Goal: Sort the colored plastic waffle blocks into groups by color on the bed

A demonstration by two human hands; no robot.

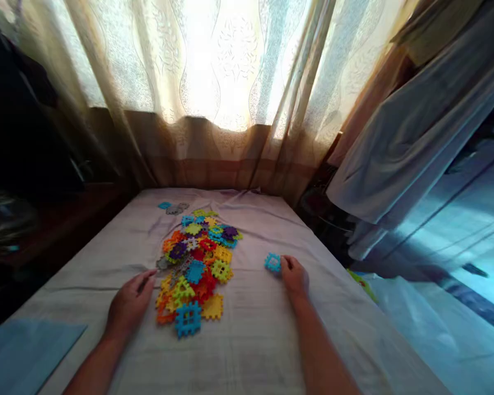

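My right hand (295, 276) pinches the edge of a blue square interlocking tile (272, 262) with a notched rim and an open grid centre, over the right part of the sheet. My left hand (130, 300) is at the left side of a heap of colourful interlocking plastic tiles (206, 284). Its thumb and forefinger are closed together; whatever lies between them is hidden. Just beyond those fingertips is a grey tile (162, 263). Nearest to me in the heap are a larger blue grid tile (188, 319) and a yellow tile (213, 307).
A few grey tiles (177, 209) and a blue tile (164, 205) lie apart at the far left of the white sheet (255, 351). A light blue flat item (28, 354) is at the near left. Curtains (230, 66) hang behind, and cloths (411, 126) at the right.
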